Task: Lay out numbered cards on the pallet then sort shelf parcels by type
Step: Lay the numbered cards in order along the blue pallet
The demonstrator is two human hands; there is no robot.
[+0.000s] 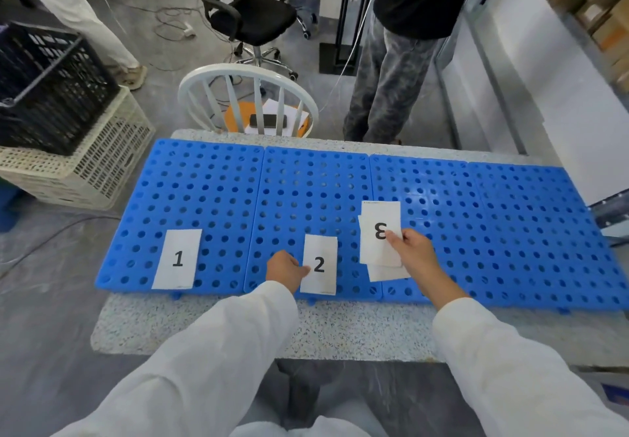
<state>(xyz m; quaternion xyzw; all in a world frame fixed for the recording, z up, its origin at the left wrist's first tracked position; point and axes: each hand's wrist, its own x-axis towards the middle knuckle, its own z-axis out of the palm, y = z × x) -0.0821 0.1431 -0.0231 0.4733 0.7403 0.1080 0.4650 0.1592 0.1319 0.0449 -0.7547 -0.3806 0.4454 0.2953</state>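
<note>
One card "2" (320, 263) pinched by left fingers (304, 270); right fingers (392, 240) grasp stack (376, 249) showing "3".

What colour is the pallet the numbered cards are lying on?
Bright blue, dotted with round holes; the pallet shows best in the head view.

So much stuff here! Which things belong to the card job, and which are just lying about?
Job: blue pallet, card 1, card 2 pinched by the left hand, card stack topped by 3 in the right hand.
Lying about: black crate, cream crate, white chair, office chair, phone.
</note>
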